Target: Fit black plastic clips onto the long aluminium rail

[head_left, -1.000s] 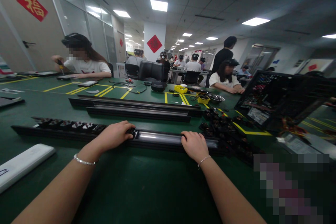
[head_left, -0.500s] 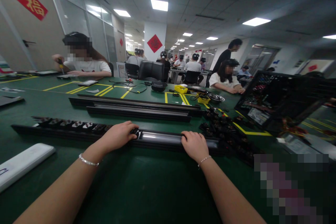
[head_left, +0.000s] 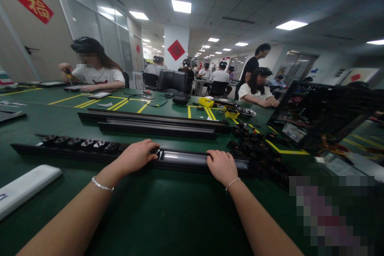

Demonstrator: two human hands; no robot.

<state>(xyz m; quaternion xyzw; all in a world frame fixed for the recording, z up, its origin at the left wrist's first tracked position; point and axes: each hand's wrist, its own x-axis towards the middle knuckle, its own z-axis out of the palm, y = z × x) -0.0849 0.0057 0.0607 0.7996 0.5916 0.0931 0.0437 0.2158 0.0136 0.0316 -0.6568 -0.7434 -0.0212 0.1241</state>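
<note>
A long black rail [head_left: 183, 158] lies across the table in front of me. Its left part carries a row of small modules [head_left: 85, 142], some with pale tops. Between my hands the rail's shiny inner channel is bare. My left hand [head_left: 138, 156] is closed over the end of the row, fingertips on a small black module [head_left: 156, 151]; part of that module is under my fingers. Farther right, my right hand [head_left: 222, 165] grips the rail, its fingers curled over the far edge. Just beyond the rail's right end lies a heap of black modules [head_left: 255, 148].
Two more black rails [head_left: 159, 129] lie behind. A white box-like object [head_left: 28, 190] is at the left. An open black computer case [head_left: 312, 116] stands at the right. Yellow trays [head_left: 206, 102] and cables sit farther back. Co-workers [head_left: 96, 70] sit across the green table [head_left: 168, 208].
Both hands keep their places on the rail. The view has shifted very slightly. In the background, the standing person has moved a little to the left.
</note>
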